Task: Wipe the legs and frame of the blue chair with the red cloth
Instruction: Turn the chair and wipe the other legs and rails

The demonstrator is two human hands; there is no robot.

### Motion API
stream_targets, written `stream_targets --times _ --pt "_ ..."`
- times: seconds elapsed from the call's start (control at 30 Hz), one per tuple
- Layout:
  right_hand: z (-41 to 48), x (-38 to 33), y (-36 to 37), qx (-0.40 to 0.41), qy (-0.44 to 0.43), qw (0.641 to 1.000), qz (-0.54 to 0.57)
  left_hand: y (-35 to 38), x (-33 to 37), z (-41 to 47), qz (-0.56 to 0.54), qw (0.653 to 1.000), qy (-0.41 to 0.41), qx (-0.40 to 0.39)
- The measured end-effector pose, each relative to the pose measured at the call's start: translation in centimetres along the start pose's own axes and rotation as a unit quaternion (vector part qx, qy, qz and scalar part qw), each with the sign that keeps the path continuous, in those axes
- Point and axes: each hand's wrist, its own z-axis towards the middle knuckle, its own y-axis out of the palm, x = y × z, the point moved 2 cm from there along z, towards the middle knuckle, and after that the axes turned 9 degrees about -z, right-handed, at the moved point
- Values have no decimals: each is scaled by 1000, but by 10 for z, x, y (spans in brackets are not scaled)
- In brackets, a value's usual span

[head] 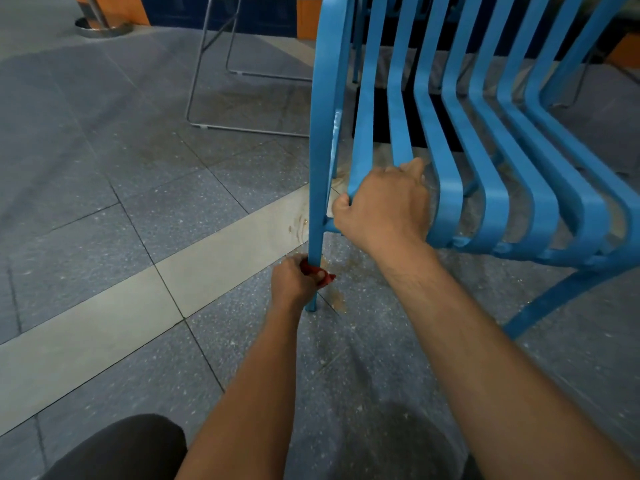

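Note:
The blue slatted chair fills the upper right of the head view. Its front left leg runs down to the grey floor. My left hand is wrapped around the low end of that leg, with the red cloth pressed between palm and leg; only a small red fold shows. Higher up, my right hand grips the front edge of the seat slats beside the leg. Another blue leg slants down at the right.
A chrome wire chair frame stands behind at the upper middle. A round metal base sits at the top left. A pale tile strip crosses the grey floor. My dark-clad knee is at the bottom left.

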Motion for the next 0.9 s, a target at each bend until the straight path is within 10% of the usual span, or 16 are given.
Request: stream_targets --times 0.17,0.43,0.9 --pt "0 0 -2 -11 -5 1000 -10 -7 -2 -11 -41 997 -60 25" --pt "-1 0 -4 -7 -7 1000 -8 -11 31 -21 16 993 91 77" --pt "2 0 3 15 -11 999 -36 -7 -37 15 19 999 -27 11"
